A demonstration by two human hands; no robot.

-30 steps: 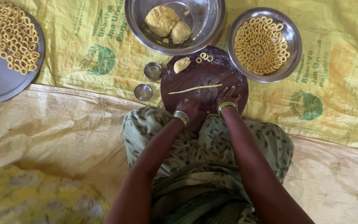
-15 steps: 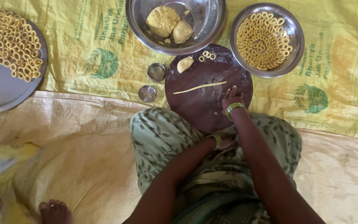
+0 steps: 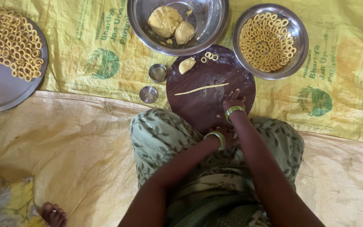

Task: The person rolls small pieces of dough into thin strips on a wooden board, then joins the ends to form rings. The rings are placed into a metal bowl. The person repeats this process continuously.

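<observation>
On the round dark wooden board (image 3: 209, 90) at my knees, my right hand (image 3: 233, 101) rests with its fingers spread flat and apart on the wood, gripping nothing. A second ago both my hands lay side by side at the near edge; now my left hand (image 3: 227, 136) has drawn back off the board toward my lap, at six o'clock from the right, tucked against the right wrist. Whether its fingers are curled or loose I cannot tell, since the wrist and the green bangle hide them. The thin dough rope (image 3: 201, 88) has not moved: it lies free across the middle of the board, slightly slanted, at about ten o'clock from my right fingertips and close to them without touching. So the rolling looks done to me, and the rope lies ready, with only my right hand near it.

At twelve o'clock on the board sit a small dough lump (image 3: 186, 65) and two little dough rings (image 3: 211, 56).

Beyond the board at eleven o'clock stands the steel bowl (image 3: 148, 29) with two big balls of dough and some crumbs. At one o'clock the second steel bowl (image 3: 293, 63) is filled with a loose layer of shaped rings. Far off at nine o'clock the flat steel plate (image 3: 1, 94) carries many more rings over its far half. Two small steel cups (image 3: 157, 72) stand just left of the board; what they hold I cannot make out.
</observation>
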